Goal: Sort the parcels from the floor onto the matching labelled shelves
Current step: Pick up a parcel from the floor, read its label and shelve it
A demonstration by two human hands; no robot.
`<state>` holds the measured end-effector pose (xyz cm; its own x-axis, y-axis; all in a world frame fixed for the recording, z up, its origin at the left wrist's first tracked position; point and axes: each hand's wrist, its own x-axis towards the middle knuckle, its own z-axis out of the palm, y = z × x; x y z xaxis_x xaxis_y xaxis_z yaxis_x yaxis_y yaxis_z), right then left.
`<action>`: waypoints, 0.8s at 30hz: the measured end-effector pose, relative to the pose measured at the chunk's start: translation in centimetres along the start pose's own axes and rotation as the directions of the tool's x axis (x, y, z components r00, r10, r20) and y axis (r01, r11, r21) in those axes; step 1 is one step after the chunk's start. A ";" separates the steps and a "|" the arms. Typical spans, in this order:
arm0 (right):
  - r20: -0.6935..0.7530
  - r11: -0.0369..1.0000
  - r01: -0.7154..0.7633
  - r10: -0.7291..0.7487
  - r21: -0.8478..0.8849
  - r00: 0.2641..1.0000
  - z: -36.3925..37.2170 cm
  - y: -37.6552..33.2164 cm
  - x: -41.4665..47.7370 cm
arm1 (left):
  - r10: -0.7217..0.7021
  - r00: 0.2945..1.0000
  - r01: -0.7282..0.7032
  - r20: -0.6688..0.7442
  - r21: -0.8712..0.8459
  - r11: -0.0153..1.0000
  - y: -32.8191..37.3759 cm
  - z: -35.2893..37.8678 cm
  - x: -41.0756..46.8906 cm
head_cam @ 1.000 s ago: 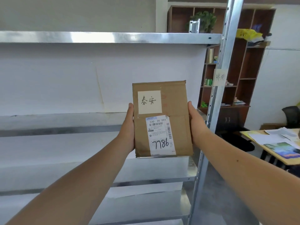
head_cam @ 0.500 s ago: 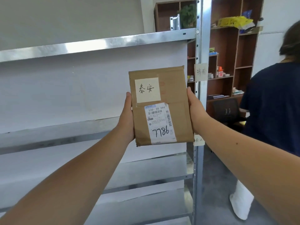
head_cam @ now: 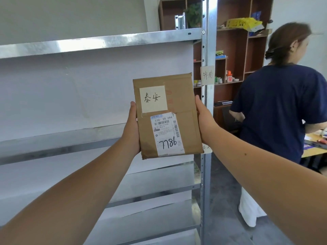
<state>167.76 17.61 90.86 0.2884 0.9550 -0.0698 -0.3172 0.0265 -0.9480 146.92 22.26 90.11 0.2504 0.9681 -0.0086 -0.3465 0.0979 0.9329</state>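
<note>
Left hand (head_cam: 131,128) grips the parcel (head_cam: 168,117) by its left edge; right hand (head_cam: 203,119) grips the right edge, thumbs forward, fingers hidden behind. Parcel is held upright at frame centre, before the metal shelves (head_cam: 99,43). Paper label (head_cam: 207,75) sits on the shelf post (head_cam: 207,41), upper right of the parcel.

Bare left forearm (head_cam: 70,197) at lower left of the frame, bare right forearm (head_cam: 265,174) at lower right, small dark mole (head_cam: 245,154) on it, left hand (head_cam: 131,128) and right hand (head_cam: 203,119) ungloved.
</note>
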 end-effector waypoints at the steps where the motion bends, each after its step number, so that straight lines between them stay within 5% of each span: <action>1: -0.006 1.000 -0.001 0.001 -0.005 1.000 -0.3 0.2 0.0 | -0.007 1.000 0.007 0.001 -0.003 1.000 -0.4 0.0 0.1; 24: -0.022 0.972 -0.235 0.235 -0.008 0.972 -6.1 10.8 -1.5 | -0.199 0.976 0.197 -0.090 -0.034 0.980 -12.7 -2.3 -3.5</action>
<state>169.46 14.69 78.82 0.2257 0.9278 -0.2971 -0.3689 -0.2009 -0.9075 148.37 18.15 77.45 0.2318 0.9460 -0.2265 -0.3214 0.2942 0.9001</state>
